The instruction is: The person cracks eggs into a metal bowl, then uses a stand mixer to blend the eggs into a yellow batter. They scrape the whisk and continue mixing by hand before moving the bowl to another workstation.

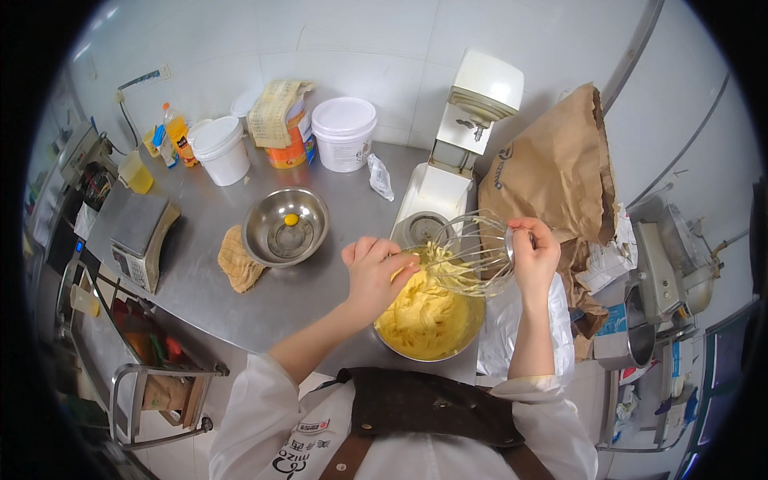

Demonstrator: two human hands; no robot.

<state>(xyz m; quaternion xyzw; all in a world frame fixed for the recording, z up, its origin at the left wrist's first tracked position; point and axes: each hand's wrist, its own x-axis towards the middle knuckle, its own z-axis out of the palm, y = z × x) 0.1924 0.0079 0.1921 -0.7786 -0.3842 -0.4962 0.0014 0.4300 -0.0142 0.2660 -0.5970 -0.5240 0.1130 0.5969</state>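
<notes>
My right hand (533, 255) grips the top of a large wire whisk (474, 255), held sideways over the right side of a metal mixing bowl (431, 358). Thick yellow batter or cream (429, 315) fills much of that bowl, and some clings to the whisk's wires. My left hand (378, 270) is above the bowl's left rim, thumb and fingers drawn together near the wires; a bit of yellow mixture shows at its fingertips. Left of it, a second steel bowl (286, 227) holds an egg yolk (291, 219) in clear liquid, beside a folded tan cloth (239, 259).
A white stand mixer (459, 114) stands behind the batter bowl, with a large brown paper sack (546, 162) at its right. White lidded buckets (344, 135), an orange tin (287, 153) and a juice bottle (178, 135) line the wall. A scale (143, 234) sits at left.
</notes>
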